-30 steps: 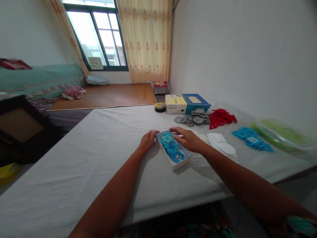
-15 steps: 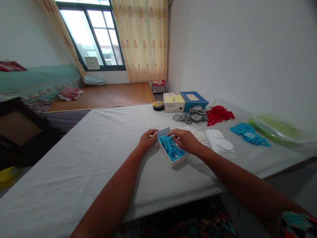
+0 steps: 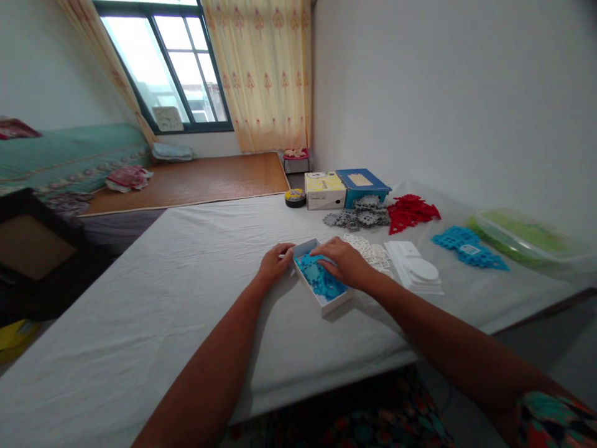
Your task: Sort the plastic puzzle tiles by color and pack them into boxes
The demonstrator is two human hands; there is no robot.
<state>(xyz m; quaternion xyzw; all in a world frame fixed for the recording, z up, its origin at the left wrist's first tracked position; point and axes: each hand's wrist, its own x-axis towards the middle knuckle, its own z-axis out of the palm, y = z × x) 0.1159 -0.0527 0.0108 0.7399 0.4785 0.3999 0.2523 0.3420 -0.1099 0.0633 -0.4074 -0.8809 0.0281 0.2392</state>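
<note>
A shallow white box (image 3: 336, 306) without a lid stands on the white cloth in front of me, filled with light-blue plastic pieces (image 3: 326, 285) with notched edges. My left hand (image 3: 275, 264) is closed at the box's far left side, fingers curled against its wall. My right hand (image 3: 344, 262) reaches into the box from the right. Its fingers bend over a flat blue piece (image 3: 313, 274) on top, apparently gripping it; the fingertips are partly hidden.
White lattice pieces (image 3: 373, 254) and stacked white plates (image 3: 417, 269) lie right of the box. Behind are grey pieces (image 3: 359, 214), red pieces (image 3: 410, 213), two cartons (image 3: 347, 188) and a round tin (image 3: 295, 198). Farther right: blue pieces (image 3: 470, 249) and a clear tub (image 3: 527, 233).
My right hand has shifted slightly, its fingers now lower and flatter over the blue pieces. A flat blue piece shows more clearly on top. My left hand stays at the box.
</note>
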